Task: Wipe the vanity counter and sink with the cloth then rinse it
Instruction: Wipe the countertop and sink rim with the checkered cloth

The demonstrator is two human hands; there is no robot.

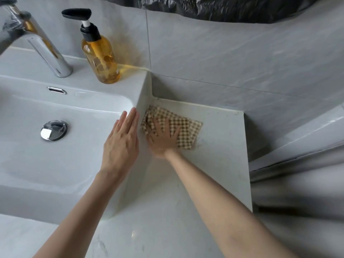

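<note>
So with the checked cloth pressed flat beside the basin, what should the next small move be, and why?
Probably slide the brown-and-cream checked cloth toward the person along the white marble-look counter. The right hand presses it flat near the back corner, the counter strip nearer the person lies uncovered, and the left hand rests on the white ceramic sink rim.

The pale marbled counter (pixel 219 164) is carrying a white sink (pixel 55 164) on its left side. A brown-and-cream checked cloth (pixel 184 125) is lying flat on the counter's lower right section, just beside the sink's outer wall, near the back corner.
</note>
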